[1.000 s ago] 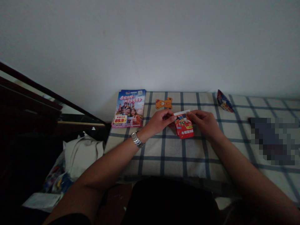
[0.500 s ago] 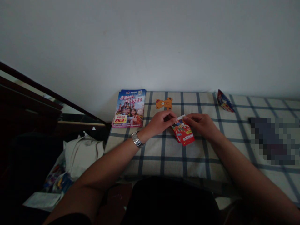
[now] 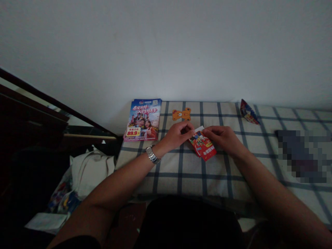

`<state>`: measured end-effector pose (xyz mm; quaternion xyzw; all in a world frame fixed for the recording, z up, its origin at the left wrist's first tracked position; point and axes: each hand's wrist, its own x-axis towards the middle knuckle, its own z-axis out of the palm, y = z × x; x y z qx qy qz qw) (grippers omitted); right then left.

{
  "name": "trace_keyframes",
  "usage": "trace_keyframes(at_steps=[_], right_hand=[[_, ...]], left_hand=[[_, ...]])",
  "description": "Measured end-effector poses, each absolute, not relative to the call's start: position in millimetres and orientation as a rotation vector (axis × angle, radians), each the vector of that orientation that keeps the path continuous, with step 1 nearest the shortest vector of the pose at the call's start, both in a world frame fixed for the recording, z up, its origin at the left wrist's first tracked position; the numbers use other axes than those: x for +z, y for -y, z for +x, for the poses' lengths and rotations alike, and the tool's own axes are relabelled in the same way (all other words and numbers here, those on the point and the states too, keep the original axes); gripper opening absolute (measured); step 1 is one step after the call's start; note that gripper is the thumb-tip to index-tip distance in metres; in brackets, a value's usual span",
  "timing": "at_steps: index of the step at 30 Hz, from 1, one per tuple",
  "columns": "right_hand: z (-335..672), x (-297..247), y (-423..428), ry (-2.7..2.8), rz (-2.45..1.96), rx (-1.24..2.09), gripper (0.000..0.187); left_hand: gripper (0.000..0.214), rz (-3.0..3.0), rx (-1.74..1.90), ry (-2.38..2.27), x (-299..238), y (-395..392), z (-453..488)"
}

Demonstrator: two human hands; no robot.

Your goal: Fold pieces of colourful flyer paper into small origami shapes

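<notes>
Your left hand (image 3: pixel 177 136) and right hand (image 3: pixel 221 138) close together, fingertips of both pinching top edge of folded red leaflet (image 3: pixel 202 147). Leaflet rests tilted on checked cloth (image 3: pixel 181 173), between hands. Orange bear cutout (image 3: pixel 182 114) just beyond left hand. Blue flyer (image 3: pixel 143 119) further left, folded paper piece (image 3: pixel 248 112) far right.

The folded leaflet (image 3: pixel 203 147) at centre frame is mostly red, with blue and yellow print and a white top edge. The cloth (image 3: pixel 181 173) is off-white with a dark blue check. Upper middle, the flyer (image 3: pixel 143 119) is blue above and pink-red below, with a yellow price patch. The bear cut-out (image 3: pixel 182 114) is orange, the wristwatch (image 3: pixel 152 154) silver and the wall (image 3: pixel 166 45) pale grey.
</notes>
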<state>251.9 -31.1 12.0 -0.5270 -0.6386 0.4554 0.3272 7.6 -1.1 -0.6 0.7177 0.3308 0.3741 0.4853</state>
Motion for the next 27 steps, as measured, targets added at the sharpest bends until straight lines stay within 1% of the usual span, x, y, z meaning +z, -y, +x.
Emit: trace_keyframes(at_steps=[4, 11, 16, 20, 27], right_hand=[[252.3, 12.9, 30.7, 1.735, -1.376, 1.2, 0.046], [249.5, 12.4, 32.9, 1.816, -1.414, 1.213, 0.047], [247.5, 17.1, 33.3, 1.82, -1.41, 1.217, 0.053], [247.3, 20.1, 33.9, 1.872, -1.418, 1.2, 0.058], [248.6, 20.1, 33.4, 1.872, -1.437, 1.17, 0.057]], left_hand=[[0.022, 1.816, 0.87, -0.839, 2.5, 3.5, 6.8], [0.024, 1.86, 0.863, -0.819, 4.0, 4.9, 9.3], [0.028, 1.83, 0.909, -0.841, 1.2, 2.8, 9.9], [0.026, 1.847, 0.908, -0.819, 2.8, 1.9, 8.4], [0.026, 1.869, 0.915, -0.826, 3.4, 0.5, 8.1]])
